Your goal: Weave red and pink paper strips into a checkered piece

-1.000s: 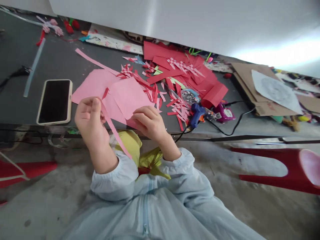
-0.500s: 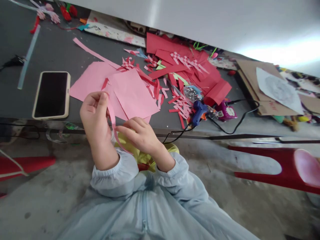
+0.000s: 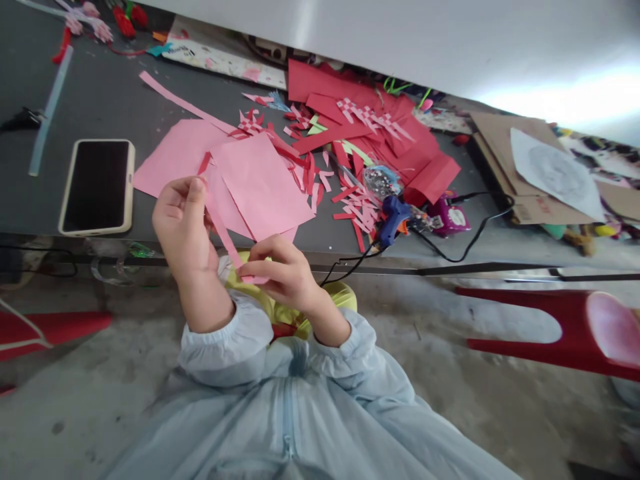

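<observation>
- Pale blue cloth covers both forearms, its sleeves [image 3: 217,350] gathered at the wrists; yellow cloth [image 3: 343,298] shows beyond them, below the table edge.
- The right hand [image 3: 283,273] has its fingers closed on the lower part of a pink strip [image 3: 223,227], whose end shows by the fingertips.
- The left hand [image 3: 183,223] pinches the strip's upper part between thumb and bent fingers; the strip slants down from there, held between the hands above the table's front edge.
- It looks like paper: very light, flexible, quick to crease and easy to tear. A light pinch near each end should suit it; pulling hard would risk a rip.
- Beyond, overlapping pink sheets [image 3: 273,183] lie on the grey table [image 3: 115,100], with a phone [image 3: 97,187] to their left.
- Right of the sheets are loose red and pink scraps [image 3: 361,213] and a blue glue gun [image 3: 394,220].
- Just behind the gun, a clear container [image 3: 381,180] seems to hold many tiny pieces, too small to identify; a purple box [image 3: 451,219] beside the gun hides any contents.
- Farther back, red sheets [image 3: 365,87] lie piled, with checked woven pieces [image 3: 374,120] on top.
</observation>
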`<state>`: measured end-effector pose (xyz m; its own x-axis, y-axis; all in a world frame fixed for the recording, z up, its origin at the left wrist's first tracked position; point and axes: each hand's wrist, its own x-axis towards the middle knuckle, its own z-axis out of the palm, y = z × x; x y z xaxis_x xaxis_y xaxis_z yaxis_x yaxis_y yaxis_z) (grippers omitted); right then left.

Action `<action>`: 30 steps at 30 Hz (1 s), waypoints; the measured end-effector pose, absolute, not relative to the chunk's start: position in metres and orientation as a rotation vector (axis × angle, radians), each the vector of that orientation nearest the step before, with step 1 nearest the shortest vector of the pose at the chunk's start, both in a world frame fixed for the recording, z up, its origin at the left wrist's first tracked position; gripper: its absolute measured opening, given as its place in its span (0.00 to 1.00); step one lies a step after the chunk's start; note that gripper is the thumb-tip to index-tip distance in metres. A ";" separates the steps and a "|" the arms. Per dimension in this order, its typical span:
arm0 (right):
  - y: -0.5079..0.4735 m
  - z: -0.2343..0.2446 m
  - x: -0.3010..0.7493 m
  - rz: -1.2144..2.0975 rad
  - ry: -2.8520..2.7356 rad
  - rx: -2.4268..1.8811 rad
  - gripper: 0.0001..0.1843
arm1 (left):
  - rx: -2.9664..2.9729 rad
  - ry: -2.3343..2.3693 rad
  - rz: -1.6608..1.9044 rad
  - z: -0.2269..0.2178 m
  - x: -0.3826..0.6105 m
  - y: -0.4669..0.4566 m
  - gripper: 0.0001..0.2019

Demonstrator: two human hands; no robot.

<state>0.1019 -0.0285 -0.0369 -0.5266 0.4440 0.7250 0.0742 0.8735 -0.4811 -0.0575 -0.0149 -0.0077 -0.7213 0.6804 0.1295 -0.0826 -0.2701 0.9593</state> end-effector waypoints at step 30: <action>-0.032 -0.026 0.147 0.840 -1.693 -1.070 0.17 | 0.949 1.043 1.645 -0.015 0.025 -0.004 0.06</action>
<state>0.1468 -0.0315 -0.0255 -0.1855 0.9203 0.3443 0.2825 0.3856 -0.8784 0.0245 -0.0044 -0.0155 -0.2618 0.9576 0.1204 -0.2995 -0.1992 0.9331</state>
